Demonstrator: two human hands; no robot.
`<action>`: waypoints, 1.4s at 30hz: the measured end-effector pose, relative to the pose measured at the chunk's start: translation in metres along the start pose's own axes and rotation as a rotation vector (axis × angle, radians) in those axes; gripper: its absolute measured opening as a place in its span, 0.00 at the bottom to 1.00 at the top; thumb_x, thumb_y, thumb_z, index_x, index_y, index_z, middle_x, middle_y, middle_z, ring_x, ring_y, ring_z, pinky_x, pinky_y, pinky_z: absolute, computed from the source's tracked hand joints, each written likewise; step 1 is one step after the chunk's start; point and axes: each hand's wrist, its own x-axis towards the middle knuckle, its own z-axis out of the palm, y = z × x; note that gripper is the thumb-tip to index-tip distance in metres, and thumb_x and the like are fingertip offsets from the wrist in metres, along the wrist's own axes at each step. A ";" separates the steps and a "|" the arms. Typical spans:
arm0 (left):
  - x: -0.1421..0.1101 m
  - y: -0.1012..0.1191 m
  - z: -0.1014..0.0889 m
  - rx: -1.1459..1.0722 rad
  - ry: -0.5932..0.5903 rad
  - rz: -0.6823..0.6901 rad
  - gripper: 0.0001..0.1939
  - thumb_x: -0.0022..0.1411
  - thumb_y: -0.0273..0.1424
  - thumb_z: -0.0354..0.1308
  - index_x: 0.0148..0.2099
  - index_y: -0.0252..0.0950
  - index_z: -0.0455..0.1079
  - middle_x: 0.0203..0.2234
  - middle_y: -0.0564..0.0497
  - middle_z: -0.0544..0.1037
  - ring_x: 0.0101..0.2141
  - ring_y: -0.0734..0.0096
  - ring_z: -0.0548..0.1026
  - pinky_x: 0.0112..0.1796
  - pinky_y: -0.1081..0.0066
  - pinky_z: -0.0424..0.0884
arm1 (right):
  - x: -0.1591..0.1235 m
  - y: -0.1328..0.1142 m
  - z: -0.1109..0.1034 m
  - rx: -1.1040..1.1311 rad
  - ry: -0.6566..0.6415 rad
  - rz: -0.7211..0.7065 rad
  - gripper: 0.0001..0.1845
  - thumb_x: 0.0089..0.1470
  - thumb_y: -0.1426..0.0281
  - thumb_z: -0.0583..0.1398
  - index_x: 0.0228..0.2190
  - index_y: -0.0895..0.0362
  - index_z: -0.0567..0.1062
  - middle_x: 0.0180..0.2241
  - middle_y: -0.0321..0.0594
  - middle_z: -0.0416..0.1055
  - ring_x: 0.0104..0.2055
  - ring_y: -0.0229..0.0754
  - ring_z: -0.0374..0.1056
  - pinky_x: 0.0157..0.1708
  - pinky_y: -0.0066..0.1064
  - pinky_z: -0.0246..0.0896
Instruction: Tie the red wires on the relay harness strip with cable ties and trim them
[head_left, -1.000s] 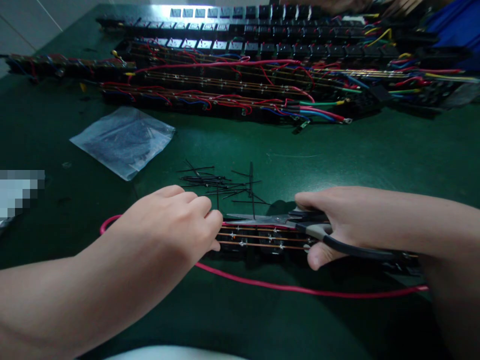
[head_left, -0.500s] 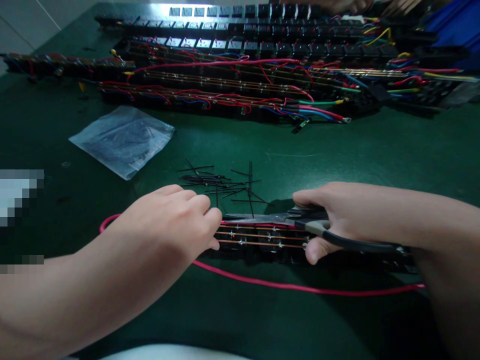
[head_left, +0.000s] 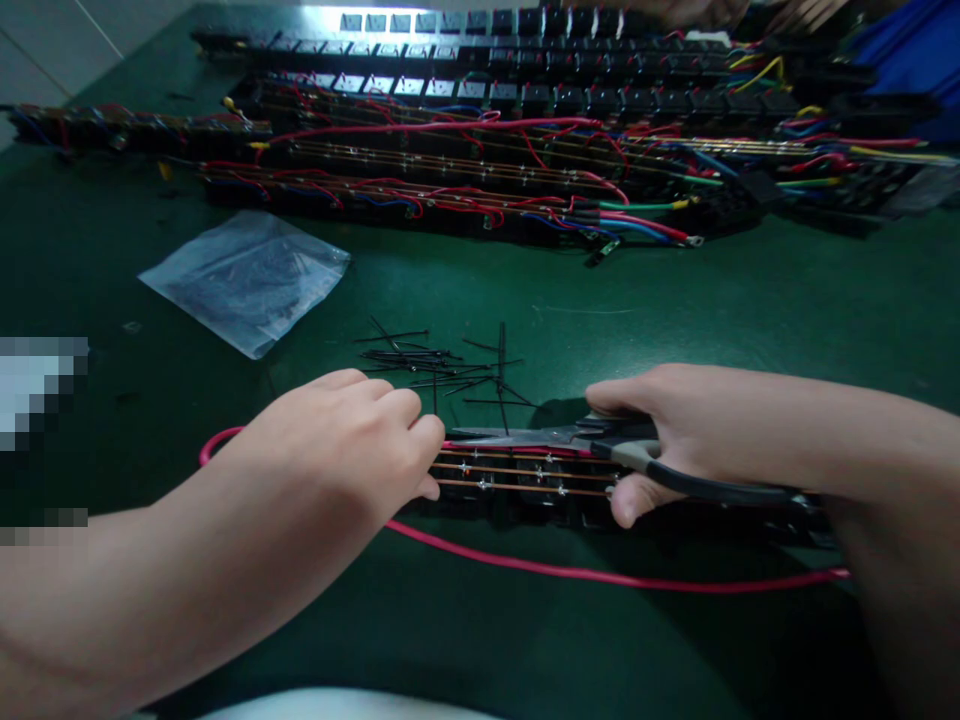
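Observation:
A black socket strip (head_left: 525, 485) with copper rails lies on its back across the green table in front of me. My left hand (head_left: 345, 450) is curled over its left part, fingers pressed together against the strip; what they pinch is hidden. My right hand (head_left: 660, 440) is closed round the handles of scissors (head_left: 540, 438), whose blades lie flat along the strip's far edge and point left toward my left fingertips. A red wire (head_left: 600, 578) loops from under my left hand along the near side of the strip.
Loose black cable ties (head_left: 442, 365) lie just beyond the strip. A clear plastic bag (head_left: 247, 280) of ties sits at the left. Several wired socket strips (head_left: 465, 180) fill the far side of the table. Another person's hands show at the top right edge.
My right hand and the scissors have shifted slightly to the left along the strip. My left hand has barely moved.

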 end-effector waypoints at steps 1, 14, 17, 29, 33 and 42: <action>0.000 0.000 0.000 -0.002 -0.001 -0.002 0.05 0.61 0.32 0.63 0.32 0.37 0.73 0.26 0.52 0.76 0.27 0.63 0.72 0.31 0.64 0.63 | 0.000 0.000 0.000 -0.001 0.000 0.006 0.47 0.23 0.32 0.64 0.41 0.48 0.78 0.35 0.42 0.78 0.32 0.54 0.72 0.23 0.38 0.62; 0.004 0.002 -0.003 -0.022 -0.039 -0.019 0.05 0.61 0.31 0.62 0.32 0.38 0.74 0.26 0.52 0.77 0.28 0.61 0.74 0.32 0.64 0.63 | 0.000 -0.003 -0.001 -0.004 0.012 0.035 0.45 0.22 0.34 0.65 0.40 0.48 0.78 0.37 0.43 0.78 0.33 0.57 0.73 0.24 0.39 0.62; 0.005 0.002 -0.004 -0.037 -0.076 -0.019 0.05 0.61 0.32 0.62 0.32 0.38 0.74 0.26 0.52 0.77 0.27 0.61 0.74 0.31 0.64 0.63 | -0.001 -0.004 -0.002 -0.016 0.008 0.039 0.44 0.23 0.34 0.65 0.40 0.49 0.78 0.38 0.44 0.78 0.34 0.57 0.73 0.25 0.39 0.63; 0.004 0.001 -0.005 -0.036 -0.100 -0.030 0.05 0.62 0.32 0.61 0.33 0.38 0.74 0.28 0.52 0.78 0.30 0.59 0.75 0.33 0.62 0.65 | -0.002 -0.005 -0.002 -0.017 -0.019 0.061 0.43 0.23 0.35 0.66 0.40 0.47 0.77 0.38 0.42 0.78 0.34 0.57 0.72 0.26 0.39 0.63; 0.004 0.000 -0.004 -0.026 -0.074 -0.031 0.05 0.62 0.32 0.61 0.33 0.38 0.74 0.28 0.52 0.77 0.29 0.60 0.75 0.33 0.62 0.65 | -0.003 -0.006 -0.002 -0.025 -0.004 0.050 0.41 0.27 0.37 0.66 0.42 0.47 0.77 0.41 0.43 0.78 0.37 0.57 0.72 0.28 0.40 0.64; 0.001 -0.001 0.001 0.009 -0.001 0.027 0.05 0.60 0.32 0.63 0.33 0.37 0.73 0.26 0.53 0.76 0.27 0.65 0.73 0.31 0.66 0.63 | 0.005 -0.004 -0.003 -0.064 -0.040 -0.035 0.36 0.29 0.32 0.62 0.26 0.50 0.73 0.24 0.38 0.73 0.25 0.49 0.69 0.19 0.33 0.52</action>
